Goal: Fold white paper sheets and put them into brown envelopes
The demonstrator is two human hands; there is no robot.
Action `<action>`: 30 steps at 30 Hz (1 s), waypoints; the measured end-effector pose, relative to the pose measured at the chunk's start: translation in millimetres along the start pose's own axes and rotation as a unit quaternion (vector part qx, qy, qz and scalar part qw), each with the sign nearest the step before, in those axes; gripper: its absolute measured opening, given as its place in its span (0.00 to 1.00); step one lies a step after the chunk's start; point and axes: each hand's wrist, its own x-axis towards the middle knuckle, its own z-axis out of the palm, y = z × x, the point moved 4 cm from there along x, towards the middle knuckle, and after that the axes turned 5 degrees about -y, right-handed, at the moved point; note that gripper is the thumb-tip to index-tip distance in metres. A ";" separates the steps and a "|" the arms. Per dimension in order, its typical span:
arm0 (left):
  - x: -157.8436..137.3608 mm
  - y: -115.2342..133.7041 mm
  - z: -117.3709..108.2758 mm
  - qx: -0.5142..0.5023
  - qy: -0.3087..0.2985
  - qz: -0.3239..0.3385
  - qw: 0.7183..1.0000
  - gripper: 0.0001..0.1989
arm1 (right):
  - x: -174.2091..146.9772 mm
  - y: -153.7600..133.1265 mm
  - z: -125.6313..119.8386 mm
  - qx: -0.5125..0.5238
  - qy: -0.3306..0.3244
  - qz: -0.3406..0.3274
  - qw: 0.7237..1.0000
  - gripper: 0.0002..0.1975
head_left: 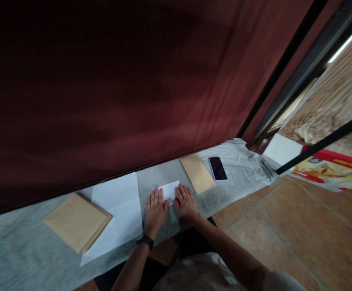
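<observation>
A small folded sheet of white paper [168,191] lies flat on the grey cloth-covered ledge in front of me. My left hand [156,209] presses on its left end, fingers stretched out and lying flat. On its right end rests my right hand [186,201], also flat with the fingers extended. Just beyond my right hand is a single brown envelope [198,173]. To the left of my left hand lie large white sheets [121,210], and a stack of brown envelopes [76,221] partly covers them.
A phone [218,168] with a dark screen lies right of the single envelope. A dark red curtain or panel [127,101] rises behind the ledge [18,246]. Black poles [324,142] stand at the right, near a red and yellow printed box [333,167] on the tiled floor [285,230].
</observation>
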 end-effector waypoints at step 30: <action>18.5 26.1 -44.5 -0.579 0.078 -0.198 0.787 0.22 | 41.9 -27.3 -79.2 0.497 -0.008 0.068 0.865 0.17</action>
